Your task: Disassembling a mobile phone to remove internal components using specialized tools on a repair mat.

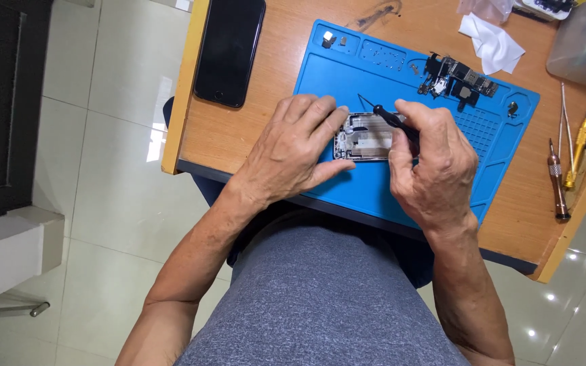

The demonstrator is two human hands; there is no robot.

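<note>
Opened phone chassis, silver frame with exposed internals (367,137), lies on the blue silicone repair mat (347,74) near the front edge of the wooden desk (239,132). Left hand (293,152) presses its fingers flat on the chassis's left end, pinning it; not gripping anything. Right hand (432,166) is clenched around a black-handled screwdriver (391,120), tip angled down into the chassis's upper edge. Looks like the screw-work stage inside the frame. Tip needs to sit square, chassis must not slide. Removed black circuit board (459,80) rests further back on the mat. Black smartphone (230,49) lies off the mat at left; spare screwdrivers and tweezers (568,159) at right.
</note>
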